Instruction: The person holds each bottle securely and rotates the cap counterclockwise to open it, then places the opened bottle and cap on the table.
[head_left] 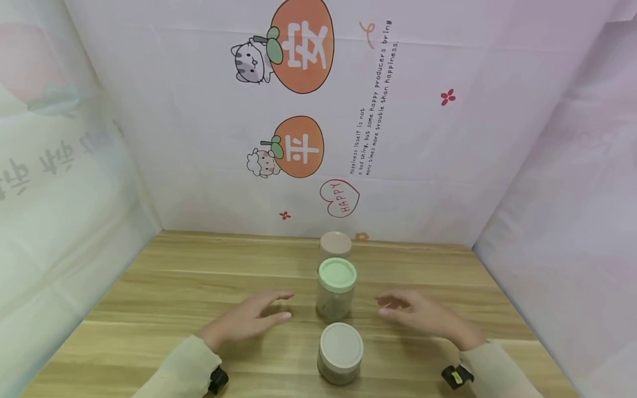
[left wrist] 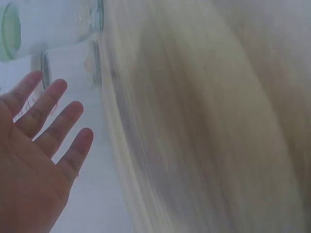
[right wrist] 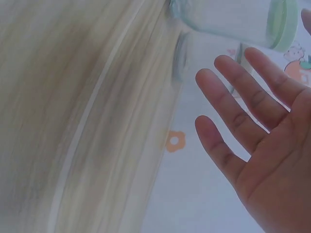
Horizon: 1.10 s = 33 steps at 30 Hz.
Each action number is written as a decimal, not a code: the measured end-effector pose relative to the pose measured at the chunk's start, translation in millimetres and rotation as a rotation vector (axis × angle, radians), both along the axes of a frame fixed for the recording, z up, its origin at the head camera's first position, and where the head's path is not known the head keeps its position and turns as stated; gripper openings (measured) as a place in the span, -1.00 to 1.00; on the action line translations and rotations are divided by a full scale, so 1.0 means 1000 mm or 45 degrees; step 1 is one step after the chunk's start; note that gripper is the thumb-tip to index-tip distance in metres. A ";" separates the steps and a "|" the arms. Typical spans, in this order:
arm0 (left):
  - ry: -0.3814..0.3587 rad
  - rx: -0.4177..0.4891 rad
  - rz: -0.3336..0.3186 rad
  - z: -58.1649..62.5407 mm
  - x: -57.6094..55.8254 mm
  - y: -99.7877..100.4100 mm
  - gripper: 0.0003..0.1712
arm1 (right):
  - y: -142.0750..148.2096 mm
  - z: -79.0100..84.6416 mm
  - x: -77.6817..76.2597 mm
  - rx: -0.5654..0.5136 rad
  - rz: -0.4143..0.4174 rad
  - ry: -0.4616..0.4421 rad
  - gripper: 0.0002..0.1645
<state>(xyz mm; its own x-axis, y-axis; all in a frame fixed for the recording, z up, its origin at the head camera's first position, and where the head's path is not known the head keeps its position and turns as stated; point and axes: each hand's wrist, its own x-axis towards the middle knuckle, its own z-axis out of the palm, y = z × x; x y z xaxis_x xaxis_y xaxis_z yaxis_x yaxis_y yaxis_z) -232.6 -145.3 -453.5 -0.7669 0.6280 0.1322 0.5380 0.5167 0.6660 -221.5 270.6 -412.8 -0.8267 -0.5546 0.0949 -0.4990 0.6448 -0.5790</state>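
In the head view three lidded jars stand in a line on the wooden table. The middle one is a clear glass jar with a light green lid (head_left: 337, 274). Behind it, partly hidden, is a jar with a pinkish-beige lid (head_left: 335, 243); nearest the wearer is a shorter jar with a grey-beige lid (head_left: 341, 347). My left hand (head_left: 251, 318) is left of the green-lidded jar, fingers extended, apart from it. On the other side my right hand (head_left: 423, 315) also holds nothing. Both wrist views show spread fingers near the green-lidded jar (left wrist: 53, 22).
The wooden tabletop (head_left: 199, 276) ends at a white printed cloth backdrop (head_left: 209, 182). White cloth also hangs at the left and right sides. A black strapped device (head_left: 218, 380) sits at the left wrist, and another (head_left: 457, 377) at the right.
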 end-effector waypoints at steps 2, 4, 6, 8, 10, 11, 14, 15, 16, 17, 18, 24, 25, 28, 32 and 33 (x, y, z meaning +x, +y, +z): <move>0.017 -0.036 -0.020 0.000 0.002 0.005 -0.25 | -0.002 0.002 0.003 -0.014 0.022 -0.018 -0.47; 0.028 -0.057 -0.039 0.001 0.005 0.009 -0.20 | -0.005 0.003 0.005 -0.026 0.036 -0.040 -0.46; 0.023 -0.062 -0.050 0.002 0.008 0.012 -0.15 | -0.008 0.005 0.006 -0.030 0.051 -0.060 -0.44; 0.017 -0.059 -0.059 0.002 0.010 0.016 -0.12 | -0.011 0.006 0.008 -0.019 0.069 -0.057 -0.43; 0.007 -0.048 -0.081 0.002 0.012 0.019 -0.09 | -0.014 0.006 0.009 -0.019 0.097 -0.055 -0.42; 0.003 -0.045 -0.092 0.001 0.012 0.021 -0.07 | -0.015 0.006 0.009 -0.021 0.118 -0.050 -0.42; 0.025 -0.055 -0.133 -0.003 0.014 0.026 0.02 | -0.020 0.006 0.010 -0.033 0.188 -0.027 -0.44; 0.034 -0.061 -0.148 -0.005 0.014 0.028 0.04 | -0.022 0.007 0.011 -0.038 0.208 -0.024 -0.45; 0.049 -0.072 -0.161 -0.006 0.015 0.030 0.07 | -0.024 0.007 0.011 -0.033 0.223 -0.017 -0.45; 0.063 -0.079 -0.177 -0.007 0.016 0.032 0.11 | -0.026 0.007 0.012 -0.029 0.238 -0.011 -0.46; 0.074 -0.086 -0.190 -0.008 0.017 0.034 0.13 | -0.028 0.007 0.012 -0.022 0.246 -0.007 -0.46; -0.004 -0.083 -0.226 -0.011 0.023 0.048 0.22 | -0.038 0.005 0.016 0.019 0.278 0.056 -0.41; -0.032 -0.080 -0.222 -0.011 0.025 0.050 0.23 | -0.040 0.005 0.017 0.031 0.278 0.077 -0.39; -0.081 -0.078 -0.202 -0.011 0.028 0.057 0.27 | -0.045 0.003 0.021 0.075 0.257 0.134 -0.34; -0.083 -0.069 -0.200 -0.013 0.033 0.066 0.28 | -0.051 0.002 0.027 0.089 0.256 0.203 -0.28; -0.070 -0.065 -0.209 -0.014 0.034 0.069 0.28 | -0.053 0.002 0.028 0.090 0.260 0.222 -0.27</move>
<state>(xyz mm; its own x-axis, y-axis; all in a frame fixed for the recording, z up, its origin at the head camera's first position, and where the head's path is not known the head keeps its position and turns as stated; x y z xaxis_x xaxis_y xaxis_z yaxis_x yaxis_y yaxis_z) -198.9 -76.8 -467.4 -0.6589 0.7500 0.0575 0.5812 0.4592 0.6718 -193.4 217.6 -410.9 -0.6716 -0.7184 0.1814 -0.7112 0.5562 -0.4300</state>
